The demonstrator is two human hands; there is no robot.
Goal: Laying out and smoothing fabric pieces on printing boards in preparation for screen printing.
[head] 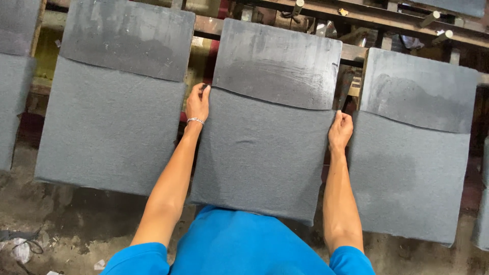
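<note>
Grey felt sheet (260, 153), the middle one of the row, hangs down toward the person's blue shirt (244, 244), long axis running twelve to six. Left hand (197, 103) clamps its edge at ten o'clock, fingers curled over the top corner, a bracelet (195, 120) on the wrist. Right hand (340, 130) pinches the opposite edge at three o'clock, a touch lower. Above it a dark board (277, 61); neighbouring sheets either side; a rough wooden frame (356, 51) behind; dirty concrete floor (66, 229) below.
</note>
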